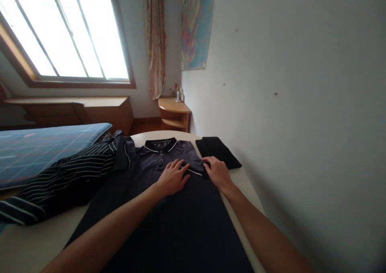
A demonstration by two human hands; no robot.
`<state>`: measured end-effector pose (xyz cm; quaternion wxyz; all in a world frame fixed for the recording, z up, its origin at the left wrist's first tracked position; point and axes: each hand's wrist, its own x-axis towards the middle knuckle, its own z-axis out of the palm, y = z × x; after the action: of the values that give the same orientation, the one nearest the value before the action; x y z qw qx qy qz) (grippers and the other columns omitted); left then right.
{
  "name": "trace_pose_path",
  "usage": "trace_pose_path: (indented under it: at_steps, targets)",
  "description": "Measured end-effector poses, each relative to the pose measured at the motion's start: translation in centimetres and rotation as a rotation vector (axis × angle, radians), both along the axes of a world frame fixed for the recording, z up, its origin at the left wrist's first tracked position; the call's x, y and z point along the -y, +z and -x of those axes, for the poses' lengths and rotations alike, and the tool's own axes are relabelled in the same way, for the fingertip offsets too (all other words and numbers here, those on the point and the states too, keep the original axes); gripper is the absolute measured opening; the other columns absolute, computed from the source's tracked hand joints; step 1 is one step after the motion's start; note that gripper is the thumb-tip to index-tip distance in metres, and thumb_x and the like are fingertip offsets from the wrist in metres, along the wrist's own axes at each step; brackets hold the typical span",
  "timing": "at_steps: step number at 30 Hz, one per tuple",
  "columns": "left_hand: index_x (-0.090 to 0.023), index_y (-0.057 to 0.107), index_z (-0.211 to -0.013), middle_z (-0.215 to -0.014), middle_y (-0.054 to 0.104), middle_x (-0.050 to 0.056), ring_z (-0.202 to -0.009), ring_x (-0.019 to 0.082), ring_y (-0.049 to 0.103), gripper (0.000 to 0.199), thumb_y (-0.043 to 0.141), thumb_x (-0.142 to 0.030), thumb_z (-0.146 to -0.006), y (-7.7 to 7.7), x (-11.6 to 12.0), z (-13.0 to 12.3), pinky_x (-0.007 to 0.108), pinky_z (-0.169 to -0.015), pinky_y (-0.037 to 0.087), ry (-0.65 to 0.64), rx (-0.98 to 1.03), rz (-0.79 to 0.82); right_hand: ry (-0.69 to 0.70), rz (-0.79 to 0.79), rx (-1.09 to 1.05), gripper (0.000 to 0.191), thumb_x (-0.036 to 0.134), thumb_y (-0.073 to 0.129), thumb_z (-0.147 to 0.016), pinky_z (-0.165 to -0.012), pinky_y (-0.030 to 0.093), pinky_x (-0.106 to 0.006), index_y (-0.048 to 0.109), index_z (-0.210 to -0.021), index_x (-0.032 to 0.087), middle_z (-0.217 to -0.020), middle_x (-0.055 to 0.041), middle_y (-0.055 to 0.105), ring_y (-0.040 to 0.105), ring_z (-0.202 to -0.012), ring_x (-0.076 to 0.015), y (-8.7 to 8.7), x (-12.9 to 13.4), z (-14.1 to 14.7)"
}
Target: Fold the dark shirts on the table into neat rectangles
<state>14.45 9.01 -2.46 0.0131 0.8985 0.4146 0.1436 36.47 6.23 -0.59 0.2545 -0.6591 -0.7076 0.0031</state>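
Observation:
A dark polo shirt point(181, 224) lies spread front up, its white-edged collar point(161, 145) at the far end. My left hand point(173, 179) rests on its chest, fingers stretched out beside the white-trimmed hem of the right-hand sleeve. That sleeve point(189, 156) is folded inward across the shirt. At the sleeve's outer edge is my right hand point(217, 172), fingers bent and thumb close to the forefinger, apparently pinching the cloth. Just beyond it lies a folded black garment point(218, 150). Striped black-and-white clothing point(72, 172) is heaped against the shirt's left side.
The pale round-edged table point(251, 192) stands close to the white wall point(301, 124) on the right. A bed with a blue checked cover point(45, 148) is at the left. Farther back are a small corner shelf point(175, 105), a low wooden cabinet point(105, 108) and a window point(66, 31).

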Motion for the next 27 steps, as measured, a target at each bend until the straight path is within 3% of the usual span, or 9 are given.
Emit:
trace_pose_path:
  at_steps: [4, 9, 13, 18, 21, 27]
  targets:
    - [-0.028, 0.046, -0.147, -0.159, 0.035, 0.009, -0.147, 0.033, 0.027, 0.054, 0.041, -0.051, -0.099, -1.0, 1.3, 1.0, 0.053, -0.118, 0.023, -0.006, 0.037, 0.078, 0.051, -0.056, -0.262, 0.021, 0.018, 0.056, -0.089, -0.087, 0.048, -0.028, 0.07, -0.104, 0.02, -0.105, -0.0049, 0.072, 0.066, -0.093, -0.0168, -0.4, -0.6, -0.1]
    - [-0.029, 0.046, -0.147, -0.16, 0.032, 0.006, -0.149, 0.028, 0.024, 0.052, 0.038, -0.05, -0.1, -1.4, 1.3, 1.6, 0.051, -0.12, 0.022, -0.012, 0.09, 0.113, 0.007, 0.011, -0.49, 0.027, 0.017, 0.062, -0.081, -0.077, 0.053, -0.027, 0.068, -0.107, 0.017, -0.104, -0.0065, 0.073, 0.068, -0.078, -0.0143, -0.6, -1.2, 0.3]
    - [-0.027, 0.048, -0.146, -0.159, 0.034, 0.006, -0.149, 0.029, 0.024, 0.051, 0.039, -0.047, -0.1, -1.4, 1.3, 1.7, 0.05, -0.12, 0.023, -0.015, 0.093, 0.107, -0.073, 0.08, -0.379, 0.037, 0.019, 0.069, -0.077, -0.073, 0.05, -0.026, 0.064, -0.114, 0.017, -0.097, -0.0054, 0.072, 0.067, -0.076, -0.015, -0.3, -0.6, 0.0]
    - [-0.028, 0.05, -0.145, -0.158, 0.036, 0.003, -0.149, 0.029, 0.025, 0.05, 0.04, -0.047, -0.1, -1.5, 1.3, 1.8, 0.052, -0.12, 0.024, -0.045, 0.115, 0.098, -0.136, 0.149, -0.184, 0.031, 0.022, 0.067, -0.08, -0.066, 0.045, -0.025, 0.063, -0.11, 0.021, -0.079, 0.0003, 0.069, 0.066, -0.074, -0.0171, 0.0, 0.7, -0.2]
    - [-0.029, 0.049, -0.145, -0.158, 0.038, 0.002, -0.148, 0.029, 0.026, 0.05, 0.04, -0.047, -0.1, -1.5, 1.3, 1.8, 0.052, -0.12, 0.024, -0.055, 0.114, 0.104, -0.08, 0.112, -0.137, 0.024, 0.017, 0.061, -0.081, -0.067, 0.045, -0.024, 0.064, -0.104, 0.023, -0.084, 0.0005, 0.07, 0.065, -0.074, -0.0157, 0.1, 0.9, 0.3]
    - [-0.025, 0.047, -0.147, -0.155, 0.043, 0.003, -0.147, 0.029, 0.029, 0.049, 0.039, -0.041, -0.1, -1.5, 1.2, 1.8, 0.05, -0.12, 0.024, -0.052, 0.174, 0.128, 0.026, 0.063, -0.259, 0.028, 0.012, 0.054, -0.084, -0.086, 0.05, -0.028, 0.07, -0.106, 0.018, -0.105, -0.007, 0.073, 0.068, -0.092, -0.0175, 0.9, 0.2, 2.0]
